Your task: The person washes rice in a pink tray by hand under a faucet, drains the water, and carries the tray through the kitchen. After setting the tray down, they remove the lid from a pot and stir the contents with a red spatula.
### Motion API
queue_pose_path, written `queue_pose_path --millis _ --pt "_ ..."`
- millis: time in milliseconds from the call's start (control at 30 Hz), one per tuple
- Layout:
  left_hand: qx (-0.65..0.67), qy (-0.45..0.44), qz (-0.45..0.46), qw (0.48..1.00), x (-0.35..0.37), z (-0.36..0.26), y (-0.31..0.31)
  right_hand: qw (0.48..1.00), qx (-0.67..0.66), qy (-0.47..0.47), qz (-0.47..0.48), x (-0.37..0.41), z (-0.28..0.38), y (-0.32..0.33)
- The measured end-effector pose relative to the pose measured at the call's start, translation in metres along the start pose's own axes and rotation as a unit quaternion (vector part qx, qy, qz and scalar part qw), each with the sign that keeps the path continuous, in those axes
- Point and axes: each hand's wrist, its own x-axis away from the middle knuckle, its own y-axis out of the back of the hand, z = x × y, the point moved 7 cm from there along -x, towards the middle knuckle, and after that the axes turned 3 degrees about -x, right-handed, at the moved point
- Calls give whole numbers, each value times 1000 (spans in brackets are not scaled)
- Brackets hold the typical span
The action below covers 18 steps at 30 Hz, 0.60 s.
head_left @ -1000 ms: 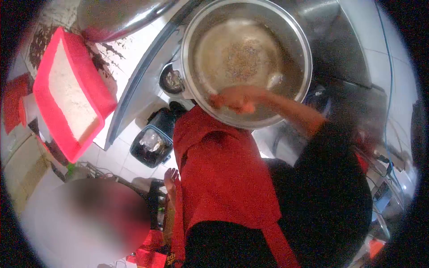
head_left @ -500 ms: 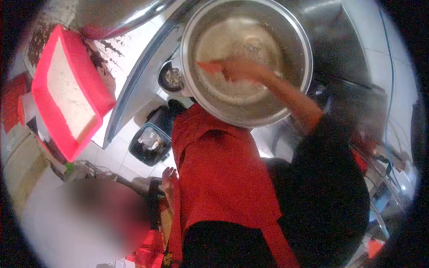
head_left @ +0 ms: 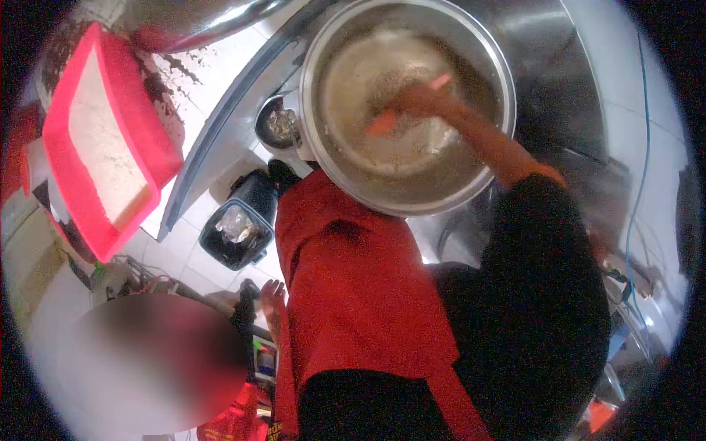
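A kitchen with a white tiled floor and a steel tabletop point(head_left: 548, 70). A large steel pot point(head_left: 482, 62) stands at its edge, holding brownish liquid. The right hand point(head_left: 415, 99) is inside it, fingers clamped on an orange spatula point(head_left: 379, 125) – the stirring seems midway, with specks on the surface. A spread hand point(head_left: 273, 300) shows beside the red apron point(head_left: 360, 287) – whose it is cannot be told.

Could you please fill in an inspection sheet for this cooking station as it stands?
Surface: steel counter beside the steel pot.
Job's things: pot holds brownish liquid; orange utensil dips in.
Clutter: red tray; dark bin on the floor.
Grips: right hand shut on the utensil; left hand not clearly identifiable.
Cables: blue cable along the right wall.
Surroundings: white tiles; another person lower left.
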Motion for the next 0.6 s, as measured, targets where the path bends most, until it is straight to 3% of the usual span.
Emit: queue_pose_path --millis 67,133,300,400,433,500,600 --pt "-18 -34 37 999 5 20 2 1000 1 4 -13 8 -14 39" --pt "-22 -46 46 998 7 31 5 994 -20 -72 -85 26 2 83" --pt "-57 -53 21 997 -6 34 15 996 -68 -62 6 58 35 45" --pt "-69 -81 100 989 -25 18 18 992 -98 -63 55 56 18 12" --pt "-48 -67 90 993 -22 1 7 985 -115 -125 -34 44 -21 18" --pt "-40 -44 75 995 -14 -32 -15 966 -129 -189 -123 37 -53 -10" --pt "-67 25 44 996 -33 -17 5 949 -287 -44 -123 41 -23 -65"
